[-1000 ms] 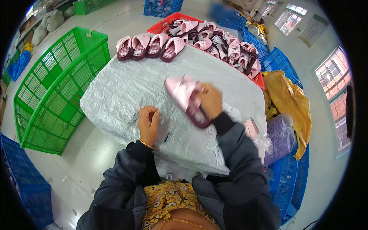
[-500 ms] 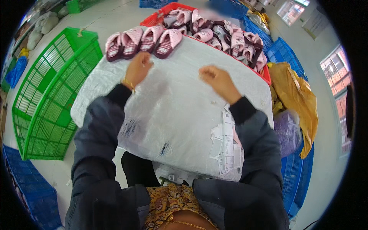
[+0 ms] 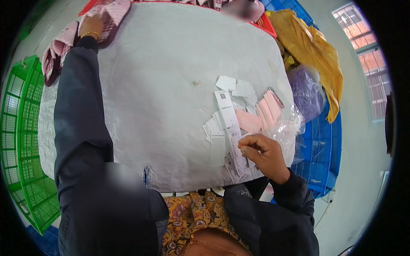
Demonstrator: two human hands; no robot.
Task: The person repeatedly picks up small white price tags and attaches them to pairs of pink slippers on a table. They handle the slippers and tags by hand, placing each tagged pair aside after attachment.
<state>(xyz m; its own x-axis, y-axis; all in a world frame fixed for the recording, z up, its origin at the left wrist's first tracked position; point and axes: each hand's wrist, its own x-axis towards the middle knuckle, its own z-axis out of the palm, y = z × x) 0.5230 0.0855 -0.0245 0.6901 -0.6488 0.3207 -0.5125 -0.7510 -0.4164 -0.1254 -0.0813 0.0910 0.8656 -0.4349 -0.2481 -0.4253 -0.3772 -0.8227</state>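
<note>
Since half a second ago my view has tipped forward and my arms have spread: my left arm now stretches far up the left side, and my right hand has dropped back to the near edge of the table.

At the far left I see a green crate [image 3: 19, 141] on the floor beside the table. Above it, my left hand [image 3: 92, 23] rests on a pink slipper [image 3: 112, 15] at the far corner, next to more pink slippers [image 3: 57, 51] hanging over the table edge. I cannot tell whether the fingers are closed around the slipper or just lying on it.

A silvery-white sheet [image 3: 158, 77] covers the table across the middle. Right of centre lies a loose heap of white paper tags [image 3: 232, 87], with a long white label strip [image 3: 230, 123] running toward me and a few pink tags [image 3: 265, 106] beside clear plastic wrap [image 3: 286, 128].

My right hand [image 3: 262, 151] sits at the near end of that strip, thumb and fingertips pinched together on it.

Further right, a purple bag [image 3: 305, 91] and yellow cloth [image 3: 316, 47] lie on blue crates [image 3: 318, 149].
</note>
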